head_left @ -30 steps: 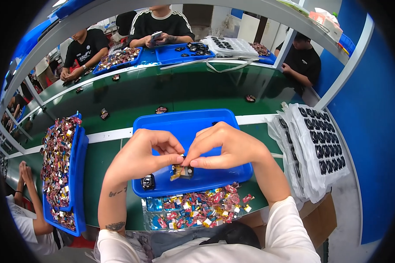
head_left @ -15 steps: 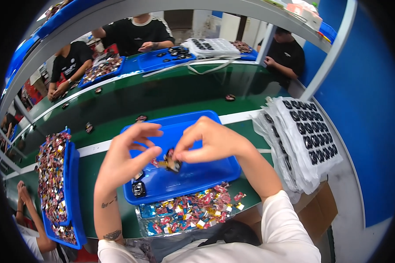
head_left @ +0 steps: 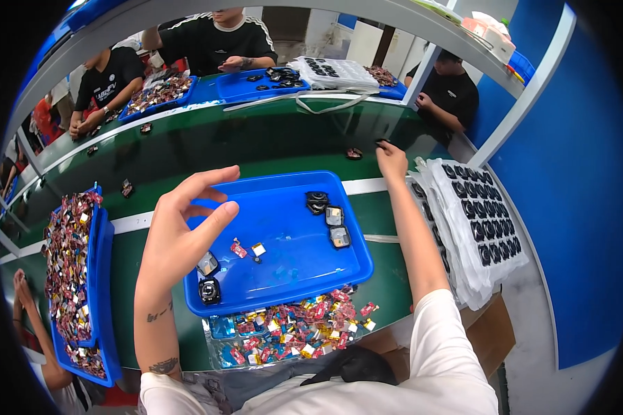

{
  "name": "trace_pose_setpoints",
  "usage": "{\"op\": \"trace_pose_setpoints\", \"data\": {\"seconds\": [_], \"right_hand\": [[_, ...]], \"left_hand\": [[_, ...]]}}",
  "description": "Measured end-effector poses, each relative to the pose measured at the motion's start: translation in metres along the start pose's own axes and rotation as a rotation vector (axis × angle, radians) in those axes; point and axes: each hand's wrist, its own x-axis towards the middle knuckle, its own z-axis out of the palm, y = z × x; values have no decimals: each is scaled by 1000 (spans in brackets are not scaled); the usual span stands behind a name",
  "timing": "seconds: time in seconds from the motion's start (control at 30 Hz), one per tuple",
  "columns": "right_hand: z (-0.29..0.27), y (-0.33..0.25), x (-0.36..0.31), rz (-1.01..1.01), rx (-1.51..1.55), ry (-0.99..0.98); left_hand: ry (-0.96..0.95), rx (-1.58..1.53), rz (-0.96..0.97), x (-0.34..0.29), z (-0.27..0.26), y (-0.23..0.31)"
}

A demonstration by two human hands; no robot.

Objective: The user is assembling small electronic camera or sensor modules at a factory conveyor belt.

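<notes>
My right hand [head_left: 392,163] reaches out over the green belt, its fingers closed on a small black case [head_left: 382,143] whose details are hard to make out. My left hand [head_left: 187,218] hovers over the left side of a blue tray [head_left: 284,183], open, thumb and fingers apart with nothing between them. Inside the tray, several black cases [head_left: 339,236] line the right side, and another black case [head_left: 209,290] sits at the near left corner. A pink circuit board [head_left: 238,248] and a small white-and-yellow part [head_left: 258,250] lie mid-tray.
Small boards and parts [head_left: 311,321] are heaped before the tray. A parts-filled blue bin [head_left: 104,290] stands left. Stacked white trays of black pieces [head_left: 488,214] stand right. Another assembly [head_left: 354,153] lies on the belt [head_left: 256,149]. Co-workers sit across it, under a shelf frame [head_left: 526,97].
My right hand has gone from above the tray out to the belt, carrying the dark piece. My left hand stays over the tray, still open. Pieces on the belt have shifted left.
</notes>
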Motion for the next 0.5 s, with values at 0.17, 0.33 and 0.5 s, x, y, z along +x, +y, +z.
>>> {"op": "trace_pose_setpoints", "data": {"seconds": [0.17,0.33,0.5], "right_hand": [[18,63,48,294,-16,30],[23,71,59,528,153,-5],[9,43,53,665,297,16]], "left_hand": [[-18,-21,-17,2,0,-1],[-6,-24,-21,1,-2,-3],[10,-15,-17,1,-4,-5]]}}
